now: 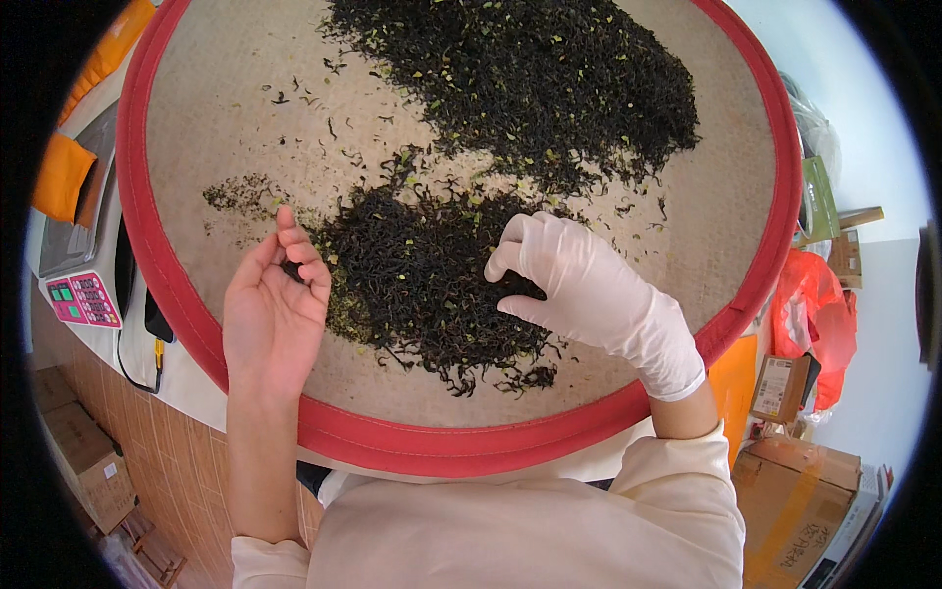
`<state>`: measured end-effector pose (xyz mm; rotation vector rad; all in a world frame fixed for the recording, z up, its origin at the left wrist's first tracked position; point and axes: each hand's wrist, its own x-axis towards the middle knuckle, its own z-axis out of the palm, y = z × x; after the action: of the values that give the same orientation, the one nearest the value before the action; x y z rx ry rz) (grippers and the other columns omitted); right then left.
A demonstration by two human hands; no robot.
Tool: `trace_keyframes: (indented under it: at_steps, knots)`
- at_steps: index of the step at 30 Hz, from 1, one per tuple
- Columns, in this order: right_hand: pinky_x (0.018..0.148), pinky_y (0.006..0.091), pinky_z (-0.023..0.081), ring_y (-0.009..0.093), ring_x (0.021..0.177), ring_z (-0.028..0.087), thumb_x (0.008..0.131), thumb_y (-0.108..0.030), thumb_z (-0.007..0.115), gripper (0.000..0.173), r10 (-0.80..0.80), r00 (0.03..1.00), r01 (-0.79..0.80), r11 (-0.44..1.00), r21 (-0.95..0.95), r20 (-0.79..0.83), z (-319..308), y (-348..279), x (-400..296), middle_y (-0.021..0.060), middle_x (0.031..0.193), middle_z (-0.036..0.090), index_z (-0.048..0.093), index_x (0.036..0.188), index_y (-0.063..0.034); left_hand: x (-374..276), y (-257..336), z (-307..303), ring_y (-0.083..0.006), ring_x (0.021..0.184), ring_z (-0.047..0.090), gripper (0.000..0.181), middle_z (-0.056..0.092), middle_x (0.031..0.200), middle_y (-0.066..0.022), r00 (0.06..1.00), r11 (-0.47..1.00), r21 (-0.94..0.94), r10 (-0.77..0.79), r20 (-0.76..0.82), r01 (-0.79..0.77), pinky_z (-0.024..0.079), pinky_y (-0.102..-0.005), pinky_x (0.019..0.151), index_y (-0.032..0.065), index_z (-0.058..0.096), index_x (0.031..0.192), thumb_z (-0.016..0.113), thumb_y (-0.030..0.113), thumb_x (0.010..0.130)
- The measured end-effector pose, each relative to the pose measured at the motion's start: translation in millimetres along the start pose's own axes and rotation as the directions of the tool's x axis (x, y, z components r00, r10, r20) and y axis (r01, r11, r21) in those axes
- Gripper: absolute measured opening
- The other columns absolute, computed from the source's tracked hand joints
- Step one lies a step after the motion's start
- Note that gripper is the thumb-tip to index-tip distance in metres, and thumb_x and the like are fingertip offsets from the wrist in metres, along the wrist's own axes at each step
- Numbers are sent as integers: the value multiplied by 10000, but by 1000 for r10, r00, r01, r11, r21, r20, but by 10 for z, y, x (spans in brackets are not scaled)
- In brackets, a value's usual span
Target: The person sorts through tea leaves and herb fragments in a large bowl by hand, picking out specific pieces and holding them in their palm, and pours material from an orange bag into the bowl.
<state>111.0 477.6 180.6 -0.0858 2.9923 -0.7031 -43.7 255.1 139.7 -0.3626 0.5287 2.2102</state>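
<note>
Dark, twisted dried leaves, which look like loose tea, lie in a near heap [434,272] and a larger far heap [530,81] on a round tray [456,449] with a red fabric rim. Pale yellow-green bits are mixed in. My bare left hand [276,309] is palm up at the near heap's left side, fingers curled, with some dark leaf matter visible between fingers and palm. Over the heap's right side is my right hand [581,283], in a thin white glove, its thumb and fingers curved apart; whether it pinches a leaf is not clear.
A digital scale [85,298] with a pink keypad stands left of the tray, near an orange packet [62,177]. At the right are a red plastic bag [817,324], a small carton [780,386] and a large cardboard box [795,501]. More cartons [96,471] sit on the floor at left.
</note>
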Motion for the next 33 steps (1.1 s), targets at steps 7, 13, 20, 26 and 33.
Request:
trace_keyframes:
  at_steps: [7,13,20,26,33]
  knots:
    - [659,292,483,180,724,597,802,-58,651,145,228,971,-236,875,422,71,-40,30,-1,61,780,601,572,922,-49,8,5,-1,-118,763,501,233,521,869,-29,1000,1000,20,0,19,0,449,-253,684,21,506,1117,338,107,980]
    - [665,255,486,116,740,604,899,-71,558,113,286,932,-349,537,768,223,-43,172,8,46,835,652,577,999,-22,2,-7,38,-122,763,503,236,523,873,-32,1000,1000,0,-5,14,5,450,-256,682,21,508,1115,335,110,981]
    - [640,213,456,97,762,608,929,-154,537,119,296,901,-420,420,805,317,-166,126,30,35,867,663,576,1000,-68,-6,-9,24,-122,762,507,232,528,866,-32,1000,1000,11,-9,27,9,453,-257,677,21,518,1106,345,108,977]
    - [604,208,433,86,709,591,924,-247,558,166,260,916,-393,429,813,306,-143,173,23,20,843,663,596,935,-85,-1,-17,29,-124,763,512,242,513,880,-36,999,999,23,-24,24,23,460,-260,683,21,493,1134,324,108,985]
    - [640,226,456,102,714,599,928,-238,537,204,322,910,-395,487,779,260,-192,175,15,31,823,663,634,951,-60,-2,-22,20,-118,764,508,248,506,876,-30,1000,999,36,-13,20,13,459,-254,684,20,492,1135,316,114,988]
